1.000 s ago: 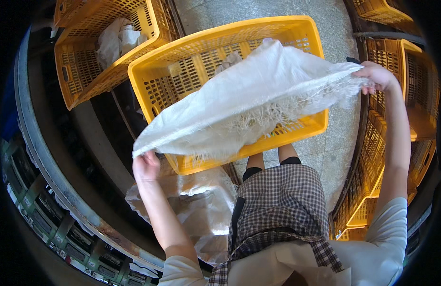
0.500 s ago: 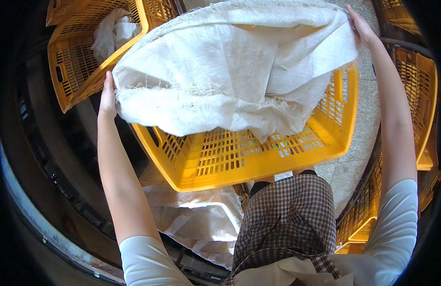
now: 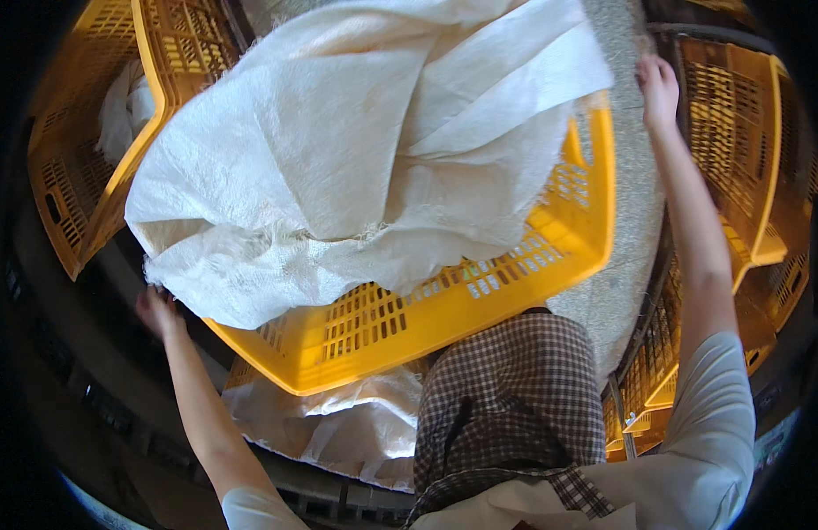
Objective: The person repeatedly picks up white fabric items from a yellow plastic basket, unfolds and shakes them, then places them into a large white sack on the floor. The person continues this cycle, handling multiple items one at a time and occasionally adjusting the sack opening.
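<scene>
A large white woven cloth (image 3: 338,150) with frayed edges, sack-like, lies draped over a yellow plastic crate (image 3: 462,305) in front of me. The crate's near rim and slotted floor show beneath it. My left hand (image 3: 159,311) is at the cloth's lower left corner, its fingers dark and blurred, so its grip cannot be made out. Out to the right, beyond the cloth's edge, my right hand (image 3: 659,88) is held away from the crate with its fingers curled in. Whether anything is inside those fingers is hidden.
At the upper left a tilted yellow crate (image 3: 153,132) holds whitish cloth (image 3: 126,110). More yellow crates (image 3: 736,132) stand along the right side. Below the middle crate lies another pale sheet (image 3: 338,420). Grey stone floor (image 3: 625,265) runs between the crates.
The cloth and crate now appear lower and further left in view. My right hand has come away from the cloth's right edge and curled; my left hand has dropped to its lower corner.
</scene>
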### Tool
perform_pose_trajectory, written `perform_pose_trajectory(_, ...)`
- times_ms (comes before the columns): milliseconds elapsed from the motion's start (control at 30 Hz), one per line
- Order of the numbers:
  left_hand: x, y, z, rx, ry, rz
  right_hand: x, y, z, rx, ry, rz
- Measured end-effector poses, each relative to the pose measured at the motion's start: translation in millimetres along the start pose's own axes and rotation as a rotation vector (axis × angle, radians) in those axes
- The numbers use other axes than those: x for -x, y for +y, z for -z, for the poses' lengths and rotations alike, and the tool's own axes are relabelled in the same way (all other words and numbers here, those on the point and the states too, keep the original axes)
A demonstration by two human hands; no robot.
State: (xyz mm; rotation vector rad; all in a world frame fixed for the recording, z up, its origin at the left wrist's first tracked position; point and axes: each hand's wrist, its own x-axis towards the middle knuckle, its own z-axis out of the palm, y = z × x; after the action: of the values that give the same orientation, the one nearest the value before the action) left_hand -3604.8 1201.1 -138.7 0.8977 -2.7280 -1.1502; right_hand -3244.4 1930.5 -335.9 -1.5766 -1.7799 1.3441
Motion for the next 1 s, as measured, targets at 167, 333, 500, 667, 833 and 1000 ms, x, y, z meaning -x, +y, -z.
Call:
perform_pose_trajectory(167, 152.0, 63.6, -33.1, -0.114, -0.338, -0.993, 160.3, -18.0, 18.8, 0.335, -0.813, 0.071)
perform_pose_trajectory(333, 236.0, 51.7, -73.2, -1.006, -0.915, -1.338, 204.8, 15.8, -64.6, -0.104, -0.6, -0.607)
perform_pose_trajectory(500, 245.4, -8.4, 42.9, -0.958, -0.765, -1.104, 215.9, 11.1, -24.1, -0.675, -0.429, -0.695)
perform_pose_trajectory(667, 277.9, -103.7, 145.6, -1.256, -0.8, -0.738, 282.1, 26.9, 76.5, -0.114, -0.128, -0.796)
perform_pose_trajectory(833, 276.7, -146.4, 157.5, -1.212, -0.704, -0.758, 297.8, 87.6, 89.1, 0.469, -0.051, -0.243)
perform_pose_trajectory(1000, 262.5, -160.1, 160.0, -1.281, -0.777, -0.779, 283.1, 109.8, 88.0, 0.495, -0.043, -0.171)
